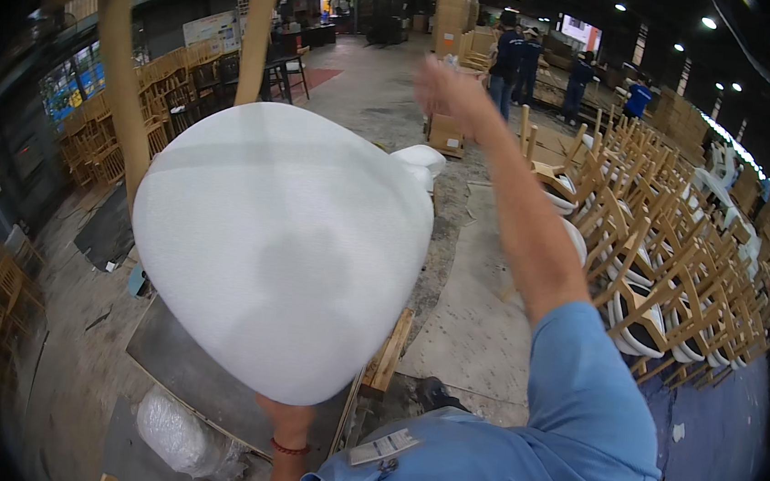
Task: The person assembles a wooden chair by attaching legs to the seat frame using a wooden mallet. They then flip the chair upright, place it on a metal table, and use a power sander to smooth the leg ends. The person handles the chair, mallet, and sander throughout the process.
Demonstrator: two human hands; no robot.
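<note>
A large white chair seat (280,231), rounded and triangular in outline, fills the middle of the view, with soft shadows across its top. My left hand (284,418), with a red beaded bracelet on its wrist, grips the seat's near edge from below; its fingers are hidden under it. Wooden bars (124,80) rise past the seat's far left side, and the joint between them is hidden. Away from the seat, my right hand (457,97) is raised at the far right on an outstretched arm. Motion smears its fingers, and nothing held can be made out.
Under the seat is a dark-topped bench (183,351), with a plastic-wrapped bundle (171,431) beside it. Stacked wooden chairs with white seats (649,254) crowd the right. More wooden chairs (155,97) stand left. Several people in dark blue (508,59) work near cardboard boxes (444,136).
</note>
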